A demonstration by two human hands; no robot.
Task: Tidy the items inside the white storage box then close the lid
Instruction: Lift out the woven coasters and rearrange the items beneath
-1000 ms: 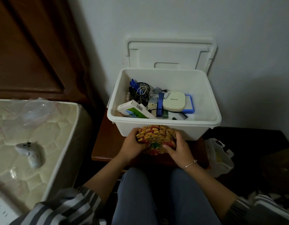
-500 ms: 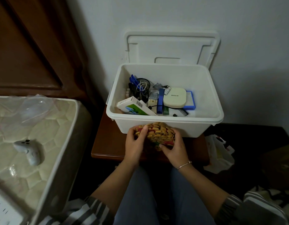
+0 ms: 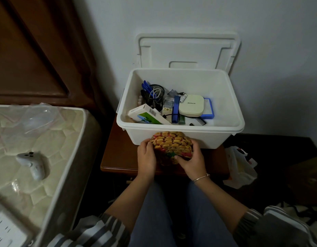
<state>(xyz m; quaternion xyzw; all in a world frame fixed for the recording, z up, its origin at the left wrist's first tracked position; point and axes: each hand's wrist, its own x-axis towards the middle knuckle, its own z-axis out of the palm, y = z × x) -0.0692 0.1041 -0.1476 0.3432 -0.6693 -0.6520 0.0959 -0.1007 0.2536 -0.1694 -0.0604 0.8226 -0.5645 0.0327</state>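
Table [image 3: 118, 157]; woven pouch [image 3: 172, 143] partly under right hand [image 3: 191, 163]

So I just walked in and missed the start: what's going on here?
A seated person grips a colourful woven pouch with left hand and right hand, in front of the white storage box on a wooden table. The box is open, lid upright against the wall, a pen cup and cream case inside.

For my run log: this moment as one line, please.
left hand: grips woven pouch | right hand: grips woven pouch | woven pouch: in front of white storage box | lid: open, upright behind box
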